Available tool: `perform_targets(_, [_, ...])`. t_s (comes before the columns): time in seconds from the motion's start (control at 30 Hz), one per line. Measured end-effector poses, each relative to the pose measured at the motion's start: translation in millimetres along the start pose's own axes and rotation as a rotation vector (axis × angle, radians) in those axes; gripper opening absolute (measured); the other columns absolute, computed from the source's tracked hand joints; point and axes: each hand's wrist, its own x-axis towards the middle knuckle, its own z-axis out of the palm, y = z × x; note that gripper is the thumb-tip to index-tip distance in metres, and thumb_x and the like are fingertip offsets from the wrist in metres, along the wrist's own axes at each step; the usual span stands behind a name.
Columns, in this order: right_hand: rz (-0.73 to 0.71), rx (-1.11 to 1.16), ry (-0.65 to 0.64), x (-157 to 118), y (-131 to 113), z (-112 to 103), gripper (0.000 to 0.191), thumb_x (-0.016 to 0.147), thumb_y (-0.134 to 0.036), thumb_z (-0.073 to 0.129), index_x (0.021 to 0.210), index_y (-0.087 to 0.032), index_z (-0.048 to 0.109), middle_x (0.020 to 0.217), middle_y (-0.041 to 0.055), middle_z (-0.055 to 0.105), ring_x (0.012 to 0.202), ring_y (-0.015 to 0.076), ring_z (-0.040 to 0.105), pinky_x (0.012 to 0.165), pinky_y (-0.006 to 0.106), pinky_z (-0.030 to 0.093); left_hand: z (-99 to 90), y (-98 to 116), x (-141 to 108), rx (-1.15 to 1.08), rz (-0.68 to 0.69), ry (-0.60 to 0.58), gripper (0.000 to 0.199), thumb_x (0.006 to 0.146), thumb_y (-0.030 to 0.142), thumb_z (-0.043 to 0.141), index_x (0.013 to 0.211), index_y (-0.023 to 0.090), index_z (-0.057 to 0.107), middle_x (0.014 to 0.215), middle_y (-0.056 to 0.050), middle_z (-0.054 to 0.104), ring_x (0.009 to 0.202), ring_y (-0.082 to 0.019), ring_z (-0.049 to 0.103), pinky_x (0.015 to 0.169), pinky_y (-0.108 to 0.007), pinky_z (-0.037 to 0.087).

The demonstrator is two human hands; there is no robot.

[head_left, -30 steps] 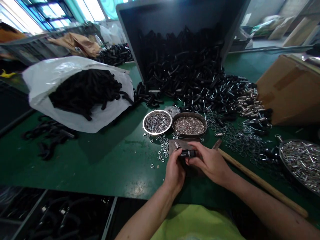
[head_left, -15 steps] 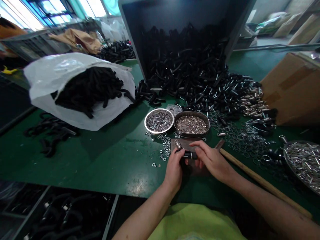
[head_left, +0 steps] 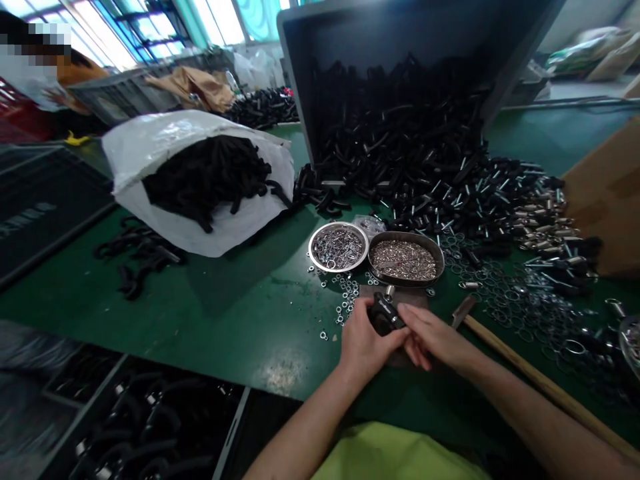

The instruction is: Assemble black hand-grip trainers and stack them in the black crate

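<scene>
In the head view my left hand [head_left: 364,341] is closed around a black plastic handle part [head_left: 384,308] with pale lettering. A short silver spring [head_left: 389,292] stands up from its far end. My right hand [head_left: 433,333] has its fingertips pressed on the near right end of the same part. Both hands are over a flat metal plate [head_left: 369,291] on the green table [head_left: 240,320]. Loose small nuts [head_left: 345,307] lie to the left of the plate. The palms hide the underside of the part.
A round bowl [head_left: 363,250] of metal pins and an oval tin [head_left: 440,257] of tiny metal pieces stand beyond my hands. To the right lie a hammer [head_left: 520,372] and scattered rings [head_left: 515,313]. A white sack [head_left: 135,143] and tipped grey bin [head_left: 296,87] hold black parts.
The black part has turned in my hands; its lettering now faces up and the spring points away. My right hand has closed in on it. The view has swung left.
</scene>
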Motion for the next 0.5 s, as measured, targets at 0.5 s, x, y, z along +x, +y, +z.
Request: perform_targets(0.5, [-0.554,-1.066,0.339,188,-80,26,0.005,0.075,-0.017,0.067,0.07,-0.016,0.07,0.083,0.0108,0.067,0.095,0.0268,0.053,0.078,0.035,0.04,-6.6,-12,2,0.824,0.367,-0.263,0.062,0.062,0.049,0.073,0.113,0.019,0.052,0.113,-0.008,0.053,0.103,-0.028,0.047,0.09,-0.044,0.039])
